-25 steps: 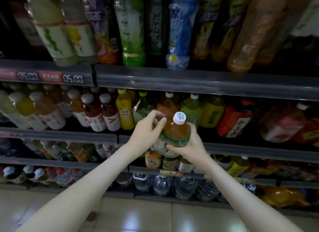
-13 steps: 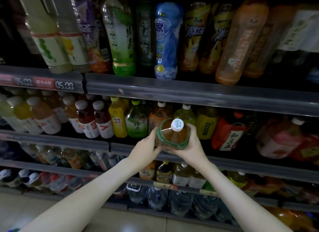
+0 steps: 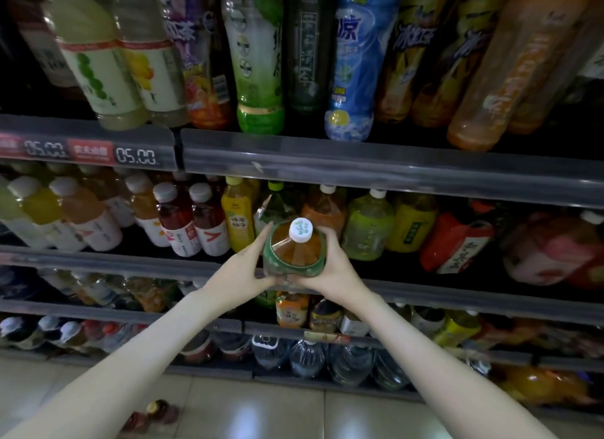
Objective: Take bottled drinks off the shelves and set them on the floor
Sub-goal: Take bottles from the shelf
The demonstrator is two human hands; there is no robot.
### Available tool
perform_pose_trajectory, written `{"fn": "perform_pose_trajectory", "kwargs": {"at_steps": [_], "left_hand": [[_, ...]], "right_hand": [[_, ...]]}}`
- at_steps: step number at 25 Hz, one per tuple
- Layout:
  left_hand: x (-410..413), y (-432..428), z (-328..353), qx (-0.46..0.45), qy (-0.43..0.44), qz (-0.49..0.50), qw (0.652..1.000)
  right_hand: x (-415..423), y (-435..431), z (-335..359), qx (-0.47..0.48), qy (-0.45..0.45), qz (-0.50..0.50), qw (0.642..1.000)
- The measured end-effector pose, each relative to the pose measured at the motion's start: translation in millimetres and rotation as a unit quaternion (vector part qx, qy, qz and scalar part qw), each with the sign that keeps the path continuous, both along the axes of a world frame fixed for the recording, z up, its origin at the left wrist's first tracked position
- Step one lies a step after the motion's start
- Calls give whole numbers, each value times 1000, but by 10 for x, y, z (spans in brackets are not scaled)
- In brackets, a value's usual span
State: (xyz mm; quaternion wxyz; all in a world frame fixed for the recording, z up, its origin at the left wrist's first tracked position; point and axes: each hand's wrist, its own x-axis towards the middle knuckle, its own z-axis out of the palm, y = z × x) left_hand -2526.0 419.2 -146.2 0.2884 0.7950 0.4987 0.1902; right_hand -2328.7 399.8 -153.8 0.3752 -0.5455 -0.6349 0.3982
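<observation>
far left, low: something small and dark [image 3: 153, 412] lies on the floor [image 3: 261, 415], too blurred to id. left hand [image 3: 243, 273] wraps the left flank of the tea bottle [image 3: 294, 258], thumb up along the shoulder, other fingers hidden behind the body. the bottle hangs in mid-air between both hands, just in front of the middle shelf [image 3: 457, 299], clear of the row there. amber liquid, green label band, white cap [image 3: 301, 230]. right hand [image 3: 338, 270] clamps the right flank the same way, fingers curled round the far side. so both hands grip it.

step, my read: pick is done, bottle is off the shelf, floor placement not yet done. next move calls for pulling it back toward the body, lowering it past the lower shelf rails without clipping them, then setting it base-first on a bare tile.

orientation: cap points up and toward the camera. base points down and away, hidden by the body. long axis runs close to the line of sight, so roughly vertical, top leaning slightly toward the person. no rotation should be needed for set-down, just keep it upright. to the right, the green-tea bottle [image 3: 369, 229] stands on the shelf, not touched by either hand.
</observation>
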Motion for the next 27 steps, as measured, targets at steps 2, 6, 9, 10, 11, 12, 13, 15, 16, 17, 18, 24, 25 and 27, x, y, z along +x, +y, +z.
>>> {"fn": "perform_pose_trajectory", "kwargs": {"at_steps": [2, 6, 9, 10, 11, 12, 13, 15, 16, 17, 18, 24, 25, 27], "left_hand": [[138, 13, 40, -89, -86, -62, 990], [521, -97, -121, -163, -197, -86, 963], [860, -247, -271, -224, -234, -59, 944], [982, -297, -318, -245, -237, -46, 939], [1100, -336, -356, -259, -236, -35, 936], [1242, -383, -384, -266, -235, -28, 934], [1374, -421, -408, -266, -231, -23, 935], [1667, -505, -397, -239, -199, -28, 950], [1820, -542, -380, -217, -174, -31, 960], [2003, -585, -368, -197, -153, -34, 968], [2176, -632, -353, -183, -138, -38, 973], [3268, -849, -295, -124, -105, -101, 981], [3419, -812, -270, -127, -108, -117, 979], [3600, -705, -201, -97, -81, -120, 985]], "right_hand": [[109, -92, -16, -18, 10, -15, 1000], [491, -349, -32, -62, 5, -15, 998], [848, -556, -11, -95, 10, -23, 995], [959, -620, 19, -101, 16, -28, 994], [1051, -672, 69, -96, 21, -40, 994], [1153, -717, 109, -76, 15, -68, 995], [1242, -754, 154, -48, -8, -110, 993], [1433, -819, 220, 10, -82, -184, 979], [1536, -858, 248, 16, -98, -196, 975], [1674, -905, 281, 6, -98, -199, 975], [1839, -944, 288, -11, -95, -198, 976], [2914, -1190, 324, 77, -113, -228, 964], [3057, -1201, 323, 105, -116, -242, 957], [3289, -1187, 325, 150, -116, -265, 945]]}}
